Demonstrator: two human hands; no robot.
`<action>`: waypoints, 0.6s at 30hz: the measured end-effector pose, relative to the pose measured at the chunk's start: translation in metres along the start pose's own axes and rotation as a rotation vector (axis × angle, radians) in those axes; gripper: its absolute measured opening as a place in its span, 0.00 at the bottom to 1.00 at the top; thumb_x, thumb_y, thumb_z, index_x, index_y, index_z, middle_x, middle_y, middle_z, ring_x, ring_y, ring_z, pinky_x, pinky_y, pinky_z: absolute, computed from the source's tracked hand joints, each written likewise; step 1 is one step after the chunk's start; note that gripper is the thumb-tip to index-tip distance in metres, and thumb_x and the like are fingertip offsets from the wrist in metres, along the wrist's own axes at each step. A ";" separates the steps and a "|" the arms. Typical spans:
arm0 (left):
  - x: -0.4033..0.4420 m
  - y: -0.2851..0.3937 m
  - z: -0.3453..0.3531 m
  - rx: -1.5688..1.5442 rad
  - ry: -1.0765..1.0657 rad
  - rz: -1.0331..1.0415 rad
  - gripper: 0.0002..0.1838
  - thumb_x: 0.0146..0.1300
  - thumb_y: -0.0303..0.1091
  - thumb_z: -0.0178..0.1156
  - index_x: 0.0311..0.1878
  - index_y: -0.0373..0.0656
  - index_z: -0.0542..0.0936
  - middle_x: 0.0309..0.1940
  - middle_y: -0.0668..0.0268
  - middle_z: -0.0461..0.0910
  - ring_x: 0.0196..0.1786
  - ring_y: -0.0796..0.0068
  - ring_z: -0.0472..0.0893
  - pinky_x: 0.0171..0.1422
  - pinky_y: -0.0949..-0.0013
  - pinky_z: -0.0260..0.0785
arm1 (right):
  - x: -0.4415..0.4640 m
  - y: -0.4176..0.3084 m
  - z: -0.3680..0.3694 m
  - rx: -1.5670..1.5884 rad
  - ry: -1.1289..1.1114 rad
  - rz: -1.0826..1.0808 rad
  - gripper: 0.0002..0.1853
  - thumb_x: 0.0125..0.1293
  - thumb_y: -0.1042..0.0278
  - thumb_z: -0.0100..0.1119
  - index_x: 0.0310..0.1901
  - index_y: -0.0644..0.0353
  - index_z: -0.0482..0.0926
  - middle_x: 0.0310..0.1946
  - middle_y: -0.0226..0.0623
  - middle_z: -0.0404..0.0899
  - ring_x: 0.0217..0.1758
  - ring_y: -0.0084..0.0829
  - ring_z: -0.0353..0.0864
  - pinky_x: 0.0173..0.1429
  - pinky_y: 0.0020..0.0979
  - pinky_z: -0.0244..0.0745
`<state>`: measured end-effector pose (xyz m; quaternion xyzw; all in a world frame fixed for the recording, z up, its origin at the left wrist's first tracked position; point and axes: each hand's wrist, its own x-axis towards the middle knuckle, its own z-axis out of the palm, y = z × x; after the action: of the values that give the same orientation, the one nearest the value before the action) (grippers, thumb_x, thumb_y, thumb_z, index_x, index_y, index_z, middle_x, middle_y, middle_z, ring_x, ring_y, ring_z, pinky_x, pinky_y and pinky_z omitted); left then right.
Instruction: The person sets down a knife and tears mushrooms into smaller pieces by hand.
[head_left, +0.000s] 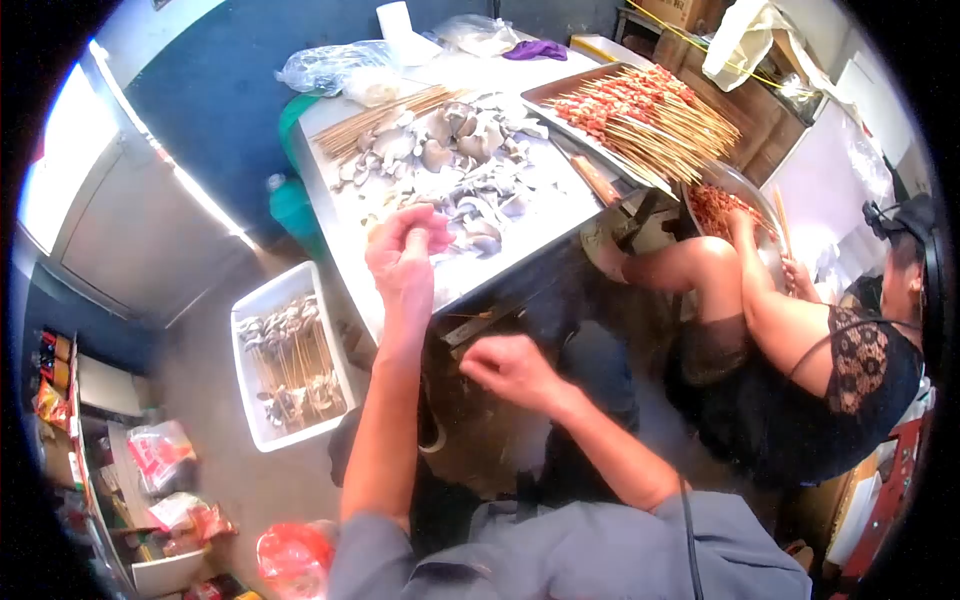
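My left hand (408,248) is raised at the near left part of the white table, its fingers curled closed; what they hold, if anything, I cannot make out. Just beyond it lie loose grey oyster mushrooms (480,195), spread over the tabletop (540,255). My right hand (515,370) hangs lower, in front of the table edge over my lap. Its fingers are bent inward and pressed together, and whatever may be in them is hidden. A bundle of bare wooden skewers (350,130) lies at the back left of the table, beside the mushrooms.
A white bin (342,375) with skewered mushrooms stands on the floor at left. A metal tray (540,95) of meat skewers sits at the table's right, near a knife (595,180). A person (780,300) sits at right, one hand in a bowl of meat (715,210).
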<state>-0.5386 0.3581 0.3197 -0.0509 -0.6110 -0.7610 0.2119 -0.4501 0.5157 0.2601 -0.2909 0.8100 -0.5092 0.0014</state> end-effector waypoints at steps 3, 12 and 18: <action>0.004 -0.003 -0.006 -0.026 0.188 -0.049 0.12 0.65 0.17 0.45 0.45 0.31 0.79 0.36 0.56 0.83 0.32 0.71 0.82 0.41 0.71 0.77 | 0.049 0.002 -0.028 -0.122 0.125 -0.067 0.08 0.62 0.67 0.64 0.31 0.62 0.79 0.27 0.45 0.80 0.30 0.45 0.81 0.35 0.39 0.76; 0.042 0.012 -0.034 -0.204 0.340 -0.071 0.10 0.68 0.22 0.50 0.47 0.34 0.79 0.38 0.57 0.84 0.32 0.71 0.83 0.40 0.72 0.76 | 0.178 0.021 -0.067 -0.281 0.314 -0.189 0.05 0.62 0.72 0.64 0.36 0.64 0.82 0.25 0.37 0.81 0.24 0.24 0.78 0.30 0.27 0.72; 0.068 0.000 -0.049 -0.191 0.330 -0.112 0.09 0.68 0.24 0.52 0.47 0.35 0.79 0.36 0.58 0.84 0.32 0.71 0.83 0.40 0.72 0.76 | 0.245 0.038 -0.086 -0.534 0.231 -0.205 0.06 0.60 0.69 0.61 0.34 0.62 0.81 0.30 0.41 0.82 0.34 0.41 0.82 0.41 0.37 0.76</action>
<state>-0.5910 0.2935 0.3300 0.0886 -0.4951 -0.8240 0.2609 -0.6969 0.4828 0.3425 -0.3016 0.8763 -0.3057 -0.2184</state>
